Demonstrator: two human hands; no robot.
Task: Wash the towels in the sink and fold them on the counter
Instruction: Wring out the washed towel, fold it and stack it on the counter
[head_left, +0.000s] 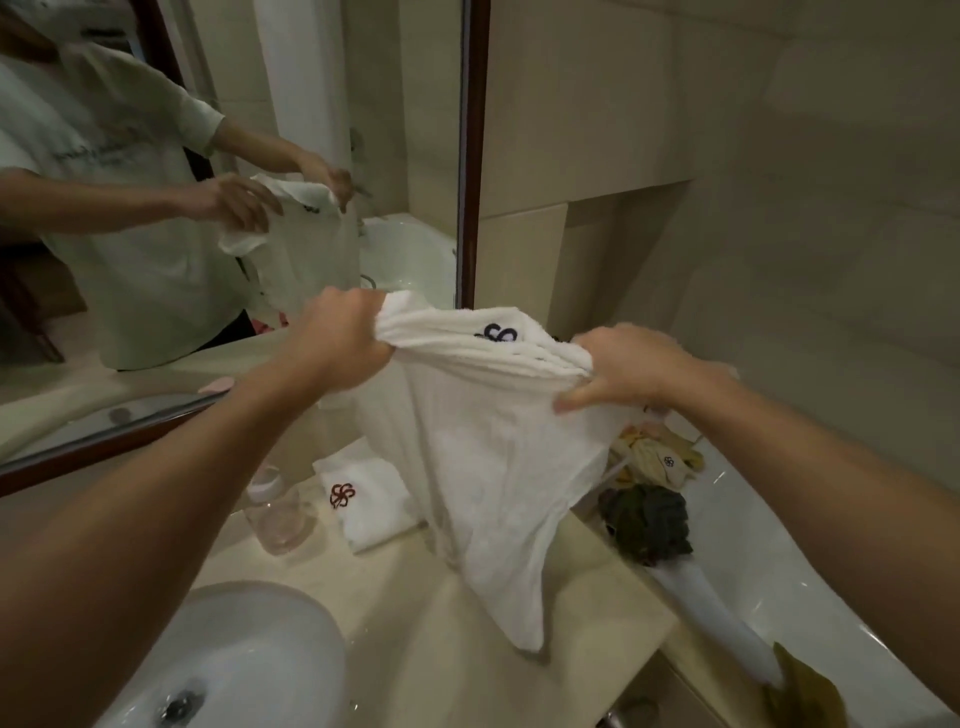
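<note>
both hands, left hand (340, 332) and right hand (631, 366), pinching white towel (483, 457) top edge, hanging above worktop (415, 613) right of sink (249, 660); likely squaring up for folding.

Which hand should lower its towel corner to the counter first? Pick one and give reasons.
Left, probably. The left hand grips the towel above bare counter, next to the folded towel. The right hand grips its edge over the tub side, above a clothes pile.

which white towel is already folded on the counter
The small white towel with the red emblem, lying flat beside the clear glass jar; the other white towel hangs from both hands.
</note>
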